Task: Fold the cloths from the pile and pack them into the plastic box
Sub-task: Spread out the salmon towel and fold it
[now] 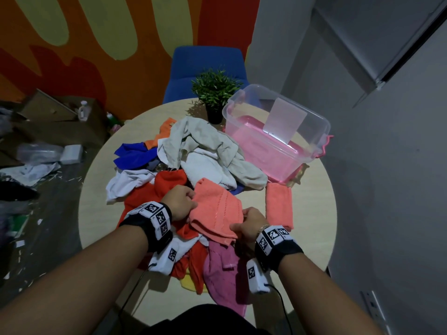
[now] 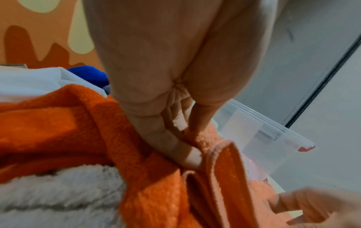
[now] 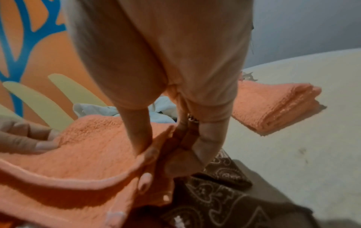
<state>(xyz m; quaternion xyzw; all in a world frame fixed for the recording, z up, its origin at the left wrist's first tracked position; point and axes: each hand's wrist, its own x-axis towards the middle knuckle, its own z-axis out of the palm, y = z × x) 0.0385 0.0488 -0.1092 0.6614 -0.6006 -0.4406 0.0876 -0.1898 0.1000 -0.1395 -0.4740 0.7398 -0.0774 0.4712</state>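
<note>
Folding step in hand: coral towel, part-folded, raised just above the mixed cloth pile at the near side of the round table. Left hand pinching the towel's far-left edge, fingers curled round the hem; right hand gripping the near-right corner, thumb on top. One folded coral towel lying just beside on the right, not yet boxed. Clear plastic box, pink inside, open beyond it, apparently without cloths. Next, likely: edges brought together, fold flattened, then transfer toward the box, corners kept aligned
</note>
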